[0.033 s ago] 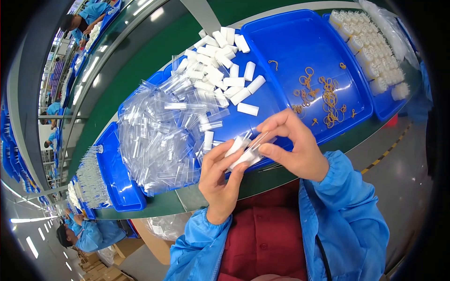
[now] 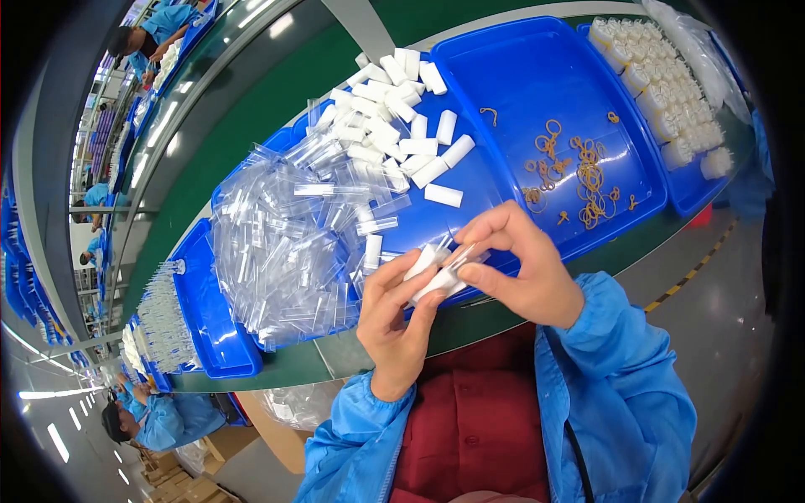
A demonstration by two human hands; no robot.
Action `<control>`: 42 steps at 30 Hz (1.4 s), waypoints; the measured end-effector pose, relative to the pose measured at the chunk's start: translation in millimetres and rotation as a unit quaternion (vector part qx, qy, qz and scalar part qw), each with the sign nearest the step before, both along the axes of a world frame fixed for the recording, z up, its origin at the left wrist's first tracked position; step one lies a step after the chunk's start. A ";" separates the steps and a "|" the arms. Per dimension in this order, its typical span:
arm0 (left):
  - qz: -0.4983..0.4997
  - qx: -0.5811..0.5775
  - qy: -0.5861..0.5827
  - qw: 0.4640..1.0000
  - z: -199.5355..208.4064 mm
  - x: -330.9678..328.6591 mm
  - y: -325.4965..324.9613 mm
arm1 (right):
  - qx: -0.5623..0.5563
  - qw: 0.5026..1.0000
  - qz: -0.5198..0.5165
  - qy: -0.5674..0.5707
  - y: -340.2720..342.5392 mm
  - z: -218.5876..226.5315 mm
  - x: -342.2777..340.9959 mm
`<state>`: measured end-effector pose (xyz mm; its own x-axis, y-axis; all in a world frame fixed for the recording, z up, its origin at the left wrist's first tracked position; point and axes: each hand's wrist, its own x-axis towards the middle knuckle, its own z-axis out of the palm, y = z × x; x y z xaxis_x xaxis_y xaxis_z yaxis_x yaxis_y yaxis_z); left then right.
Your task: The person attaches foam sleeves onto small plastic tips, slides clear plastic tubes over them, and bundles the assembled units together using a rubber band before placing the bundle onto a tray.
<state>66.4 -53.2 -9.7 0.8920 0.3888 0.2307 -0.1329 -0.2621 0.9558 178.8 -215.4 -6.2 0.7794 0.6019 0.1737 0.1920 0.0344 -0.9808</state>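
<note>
My left hand point(image 2: 392, 314) is closed around a small bundle of white cylindrical pieces point(image 2: 434, 283), at least two side by side, at the tray's near edge. Clear plastic film point(image 2: 459, 253) sticks out from their upper right end. Thumb and fingers of my right hand point(image 2: 524, 272) pinch that film. Whether the pieces sit fully inside the film is hidden by my fingers. Just beyond lie loose white cylinders point(image 2: 443, 195) and a heap of clear plastic sleeves point(image 2: 281, 243) in a blue tray point(image 2: 457, 225).
Tan rubber bands point(image 2: 589, 180) lie in a second blue tray point(image 2: 520, 67) to the right. Past it stand bundled white pieces point(image 2: 658, 92). On the left is a small blue tray point(image 2: 222, 335) beside stacked clear-and-white items point(image 2: 163, 314). Co-workers in blue sit farther left.
My right hand has shifted slightly left and down, its fingers drawing closer together on the clear film. My left hand has barely moved.
</note>
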 end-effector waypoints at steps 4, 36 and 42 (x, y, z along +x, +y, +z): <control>-0.012 0.033 0.009 0.999 0.3 -2.3 1.9 | -0.005 0.998 0.009 0.062 -1.4 7.3 -0.6; -0.069 -0.083 -0.006 0.994 -11.5 -15.3 16.5 | -0.009 0.993 0.102 -0.054 -6.3 -1.9 7.4; -0.161 -0.145 0.007 0.976 3.2 3.1 25.5 | -0.025 0.987 0.117 -0.111 -9.5 6.8 15.9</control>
